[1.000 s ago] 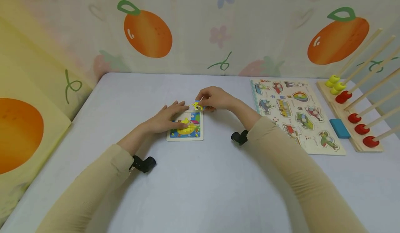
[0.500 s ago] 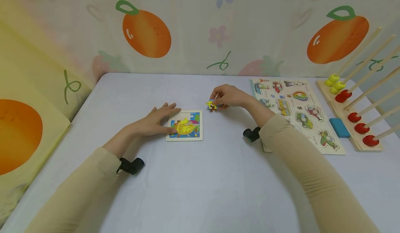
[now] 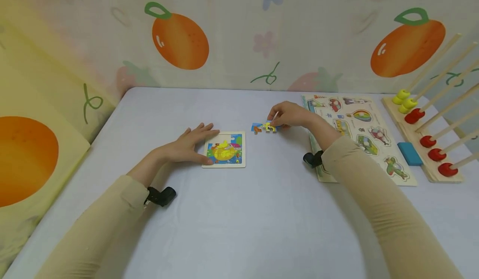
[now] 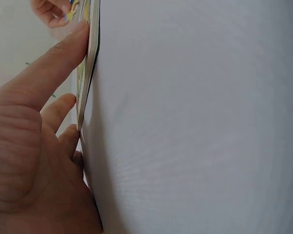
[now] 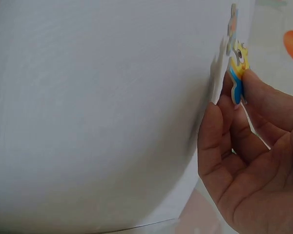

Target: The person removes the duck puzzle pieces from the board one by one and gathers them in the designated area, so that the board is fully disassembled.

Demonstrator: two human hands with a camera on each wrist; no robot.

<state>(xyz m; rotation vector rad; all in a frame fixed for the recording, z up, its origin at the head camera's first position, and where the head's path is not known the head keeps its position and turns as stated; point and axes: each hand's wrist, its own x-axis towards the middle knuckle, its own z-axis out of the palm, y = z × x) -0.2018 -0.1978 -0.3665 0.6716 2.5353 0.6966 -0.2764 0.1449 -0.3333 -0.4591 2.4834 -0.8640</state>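
Note:
A small square jigsaw puzzle [image 3: 242, 150] with a yellow duck picture lies in its pale frame on the white table. Its upper left part shows bare backing. My left hand [image 3: 185, 146] rests at the frame's left side, fingers extended, the thumb touching its lower left. In the left wrist view the thumb [image 4: 53, 66] lies against the frame's edge. To the right, my right hand [image 3: 288, 114] pinches a yellow and blue puzzle piece [image 5: 238, 73] between thumb and fingers. Just left of it is a blue and orange puzzle piece [image 3: 256, 128], seemingly on the table.
A larger picture board [image 3: 374, 146] with vehicle shapes lies at the right, partly under the right forearm. Beyond it stand a wooden peg rack [image 3: 430, 154] with red and yellow beads and a blue block [image 3: 409, 153]. A fruit-printed curtain [image 3: 232, 33] hangs behind the table.
My right hand has moved right, away from the puzzle, with the yellow piece. The blue and orange piece has come into sight beside it. My left hand has slid left to the frame's edge.

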